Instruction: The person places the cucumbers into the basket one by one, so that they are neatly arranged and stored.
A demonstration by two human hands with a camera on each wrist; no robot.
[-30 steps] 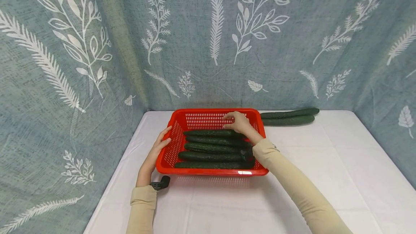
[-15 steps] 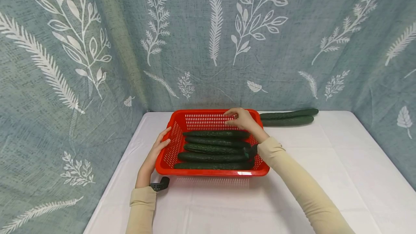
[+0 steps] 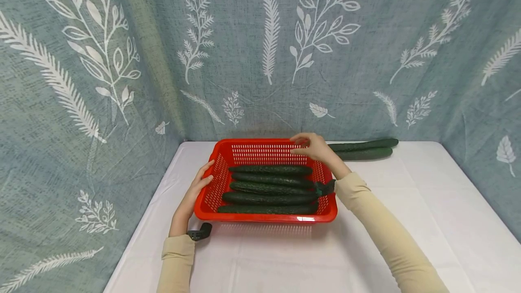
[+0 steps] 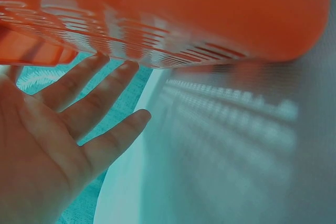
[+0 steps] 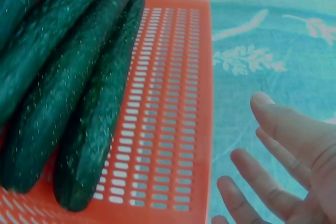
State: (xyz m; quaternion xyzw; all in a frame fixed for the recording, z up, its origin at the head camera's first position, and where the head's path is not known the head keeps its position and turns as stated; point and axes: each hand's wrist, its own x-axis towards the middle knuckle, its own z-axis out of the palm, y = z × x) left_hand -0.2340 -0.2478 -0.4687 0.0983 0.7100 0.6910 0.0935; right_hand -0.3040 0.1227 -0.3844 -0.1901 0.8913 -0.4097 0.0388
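Note:
A red plastic basket (image 3: 264,217) with slotted walls holds several dark green cucumbers (image 3: 268,188), laid side by side. My left hand (image 3: 194,191) is at the basket's left side, fingertips right at the wall. The left wrist view shows that hand (image 4: 68,114) with straight, spread fingers below the slotted side. Over the basket's back right corner is my right hand (image 3: 315,147), holding nothing. In the right wrist view its fingers (image 5: 273,182) are parted and loosely bent, outside the basket rim.
Two more cucumbers (image 3: 362,149) lie on the white tablecloth (image 3: 411,202), to the right of the basket near the back edge. A patterned green-blue curtain (image 3: 260,103) hangs behind the table and along its sides. Dark wrist cameras sit on both wrists.
My right hand has moved right and slightly back, from above the rearmost cucumber toward the basket's back right corner. The left hand has stayed at the left side; the cucumbers have not moved.

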